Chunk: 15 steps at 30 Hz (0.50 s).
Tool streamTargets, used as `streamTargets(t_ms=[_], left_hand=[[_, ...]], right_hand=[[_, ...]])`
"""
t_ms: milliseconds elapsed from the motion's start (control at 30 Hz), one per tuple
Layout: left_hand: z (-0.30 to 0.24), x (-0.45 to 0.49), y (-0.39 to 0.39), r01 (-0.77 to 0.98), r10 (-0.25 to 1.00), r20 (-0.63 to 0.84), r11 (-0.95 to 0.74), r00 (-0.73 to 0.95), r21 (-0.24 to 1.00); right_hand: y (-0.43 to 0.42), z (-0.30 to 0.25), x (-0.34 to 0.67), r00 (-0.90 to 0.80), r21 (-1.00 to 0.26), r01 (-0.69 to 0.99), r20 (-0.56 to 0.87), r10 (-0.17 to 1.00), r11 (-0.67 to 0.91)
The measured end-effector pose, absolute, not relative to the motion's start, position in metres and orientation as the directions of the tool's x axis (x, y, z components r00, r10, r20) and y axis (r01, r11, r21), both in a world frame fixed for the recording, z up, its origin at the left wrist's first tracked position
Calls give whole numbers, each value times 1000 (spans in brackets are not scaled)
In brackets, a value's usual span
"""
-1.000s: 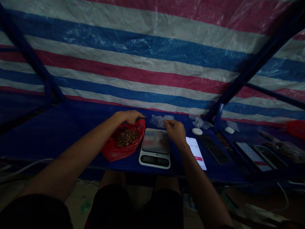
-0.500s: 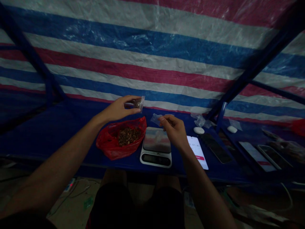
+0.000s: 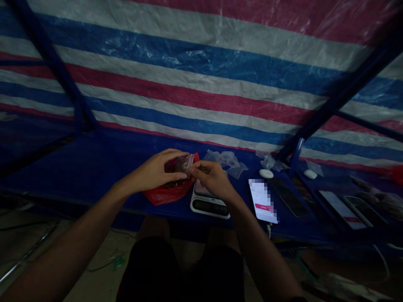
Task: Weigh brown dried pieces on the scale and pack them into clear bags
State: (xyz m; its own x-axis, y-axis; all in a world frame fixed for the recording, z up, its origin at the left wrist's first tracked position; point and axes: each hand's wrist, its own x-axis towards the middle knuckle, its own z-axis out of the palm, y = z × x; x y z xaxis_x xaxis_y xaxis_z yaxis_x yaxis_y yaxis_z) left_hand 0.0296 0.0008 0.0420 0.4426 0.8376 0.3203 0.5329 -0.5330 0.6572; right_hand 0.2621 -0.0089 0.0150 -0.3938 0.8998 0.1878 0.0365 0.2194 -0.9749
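My left hand [image 3: 155,170] and my right hand [image 3: 210,178] meet over the blue table [image 3: 103,167], both pinching a small clear plastic bag [image 3: 185,162] with dark seeds in it. Under the hands lies a red plastic bag [image 3: 166,193] of brown seeds, mostly hidden by my left hand. A white digital kitchen scale [image 3: 209,204] sits right of it, partly covered by my right hand. Behind the scale lies a heap of empty small clear bags [image 3: 228,161].
A lit phone [image 3: 262,201] lies right of the scale, then a dark phone [image 3: 288,196] and more phones [image 3: 341,203] further right. Two small white oval objects [image 3: 266,173] rest near the back. A striped tarp [image 3: 201,75] hangs behind, with dark blue frame bars [image 3: 333,100].
My left hand rose from the red bag with a small bag of seeds, then came down. My right hand moved left from the clear bags and joined it at the small bag.
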Motion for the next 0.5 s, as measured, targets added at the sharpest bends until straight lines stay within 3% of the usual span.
streamTargets(t_ms=[100, 167, 300, 500], left_hand=[[45, 33, -10, 566, 892, 345, -451, 291, 690], [49, 37, -17, 555, 932, 251, -357, 259, 751], [50, 46, -25, 539, 933, 54, -252, 356, 804], [34, 47, -24, 425, 914, 3, -191, 405, 885]], right_hand=[[-10, 12, 259, -410, -980, 37, 162, 898, 194], [-12, 10, 256, -425, -978, 74, 146, 893, 196], [-20, 9, 251, -421, -941, 198, 171, 891, 274], [-27, 9, 249, -450, -903, 284, 171, 876, 322]])
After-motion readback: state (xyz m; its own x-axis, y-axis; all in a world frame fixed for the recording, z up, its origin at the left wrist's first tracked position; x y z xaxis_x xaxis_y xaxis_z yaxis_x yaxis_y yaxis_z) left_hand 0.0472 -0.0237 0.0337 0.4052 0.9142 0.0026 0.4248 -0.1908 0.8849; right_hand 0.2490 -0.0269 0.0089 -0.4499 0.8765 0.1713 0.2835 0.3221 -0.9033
